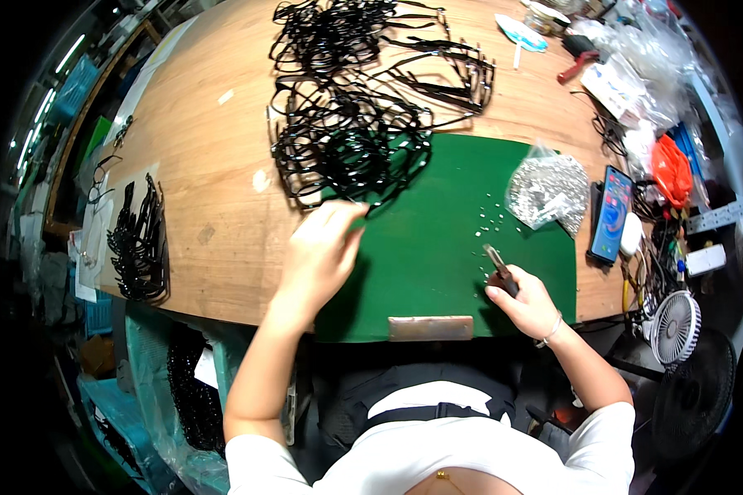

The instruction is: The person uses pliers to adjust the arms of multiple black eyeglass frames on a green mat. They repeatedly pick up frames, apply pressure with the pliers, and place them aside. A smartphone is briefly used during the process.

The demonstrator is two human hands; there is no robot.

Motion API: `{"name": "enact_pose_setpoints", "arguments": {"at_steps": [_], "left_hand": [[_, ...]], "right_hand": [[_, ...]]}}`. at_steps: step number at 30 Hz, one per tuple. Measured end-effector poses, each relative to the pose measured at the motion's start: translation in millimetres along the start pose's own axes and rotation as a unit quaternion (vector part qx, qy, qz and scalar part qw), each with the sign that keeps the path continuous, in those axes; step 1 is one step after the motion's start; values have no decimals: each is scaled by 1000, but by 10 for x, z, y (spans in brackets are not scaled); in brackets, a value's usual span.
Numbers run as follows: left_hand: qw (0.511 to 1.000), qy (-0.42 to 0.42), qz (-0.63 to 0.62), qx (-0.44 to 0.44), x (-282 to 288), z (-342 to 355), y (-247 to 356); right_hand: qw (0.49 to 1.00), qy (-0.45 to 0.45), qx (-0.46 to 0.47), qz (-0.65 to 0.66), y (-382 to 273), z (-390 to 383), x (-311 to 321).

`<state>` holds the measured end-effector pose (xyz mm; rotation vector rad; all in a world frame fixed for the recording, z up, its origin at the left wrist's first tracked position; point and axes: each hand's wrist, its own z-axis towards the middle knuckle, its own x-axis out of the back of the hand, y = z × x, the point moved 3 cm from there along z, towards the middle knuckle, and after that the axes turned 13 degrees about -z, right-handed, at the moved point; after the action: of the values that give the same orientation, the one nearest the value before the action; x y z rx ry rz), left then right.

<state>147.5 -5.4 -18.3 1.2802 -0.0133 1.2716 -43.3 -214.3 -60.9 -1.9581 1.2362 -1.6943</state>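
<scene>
My left hand (320, 253) is at the lower edge of a tangled pile of black eyeglass frames (355, 153), its curled fingertips pinched at one frame's edge. My right hand (522, 301) is closed around a tool with dark handles and a metal tip (504, 272), held over the right part of the green mat (421, 239). Tiny silver pieces (483, 214) lie scattered above the tool. A clear plastic bag full of small silver bits (545, 186) rests at the mat's upper right. A metal plate (429, 328) sits on the mat's near edge.
More frames (322, 33) top the wooden table (206, 115); another stack (136, 247) lies left. At right are a phone (609, 214), orange bag (671, 169), cables and a white fan (675, 326). A teal-wrapped crate (140, 412) stands below left.
</scene>
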Motion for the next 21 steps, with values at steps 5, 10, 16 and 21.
{"name": "enact_pose_setpoints", "arguments": {"at_steps": [5, 10, 16, 21], "left_hand": [[965, 16, 241, 101, -621, 240, -333], [952, 35, -274, 131, -402, 579, -66], [703, -3, -697, 144, -248, 415, 665], [765, 45, -631, 120, -80, -190, 799]], "right_hand": [[998, -17, 37, 47, 31, -248, 91], [995, -28, 93, -38, 41, -435, 171], [995, -5, 91, -44, 70, -268, 381], [986, 12, 109, -129, 135, 93, 156]]}}
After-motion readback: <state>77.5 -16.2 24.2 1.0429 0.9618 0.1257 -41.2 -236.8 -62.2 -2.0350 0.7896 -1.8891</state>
